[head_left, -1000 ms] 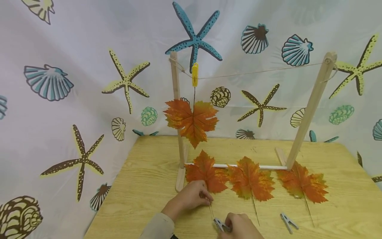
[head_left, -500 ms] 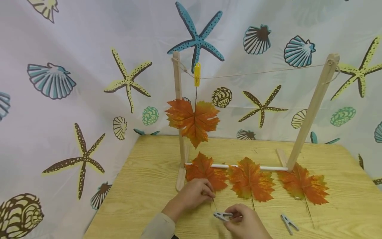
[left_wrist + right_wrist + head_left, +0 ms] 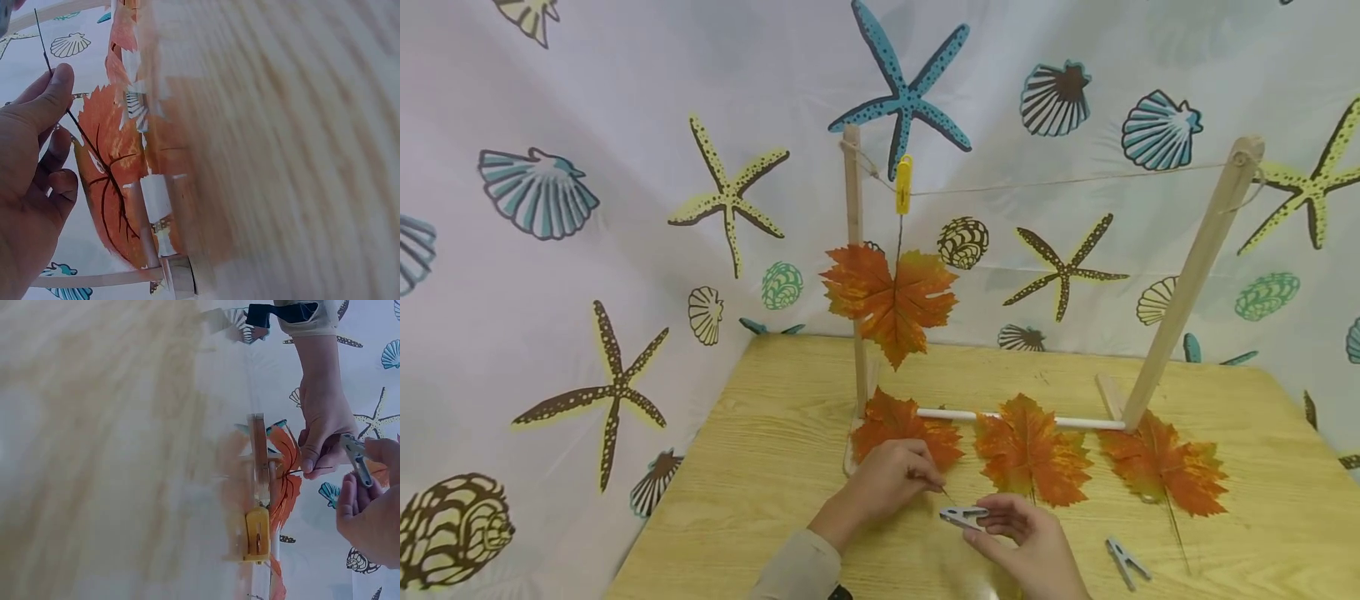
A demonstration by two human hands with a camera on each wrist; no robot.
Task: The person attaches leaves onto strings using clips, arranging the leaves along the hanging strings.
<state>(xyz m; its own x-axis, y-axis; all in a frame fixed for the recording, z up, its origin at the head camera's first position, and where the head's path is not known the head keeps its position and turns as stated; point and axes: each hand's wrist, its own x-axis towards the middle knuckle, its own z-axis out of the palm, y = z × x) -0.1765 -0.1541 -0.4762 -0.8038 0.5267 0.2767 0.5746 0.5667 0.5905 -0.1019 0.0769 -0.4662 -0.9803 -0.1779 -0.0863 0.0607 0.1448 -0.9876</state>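
My left hand point(image 3: 887, 483) pinches the thin dark stem point(image 3: 87, 139) of an orange artificial maple leaf point(image 3: 895, 423) between thumb and fingers. In the left wrist view, the stem's end sticks out past the thumb. My right hand point(image 3: 1033, 542) holds a grey clothespin point(image 3: 962, 517) by one end, its other end pointing left, close to the stem tip. The right wrist view shows the clothespin point(image 3: 356, 460) between the right thumb and fingers, beside the left hand point(image 3: 325, 428). Part of the leaf is hidden behind the left hand in the head view.
A twine line point(image 3: 1060, 182) spans two wooden posts; a yellow clothespin point(image 3: 903, 187) hangs a maple leaf point(image 3: 891, 300) from it. Two more leaves, a middle one point(image 3: 1030, 450) and a right one point(image 3: 1161, 467), lie by the white rod point(image 3: 1090, 423). Another grey clothespin point(image 3: 1126, 562) lies at right.
My right hand has raised the grey clothespin from near the table, turning it toward the stem. My left hand has lifted the stem slightly, and its leaf has shifted left.
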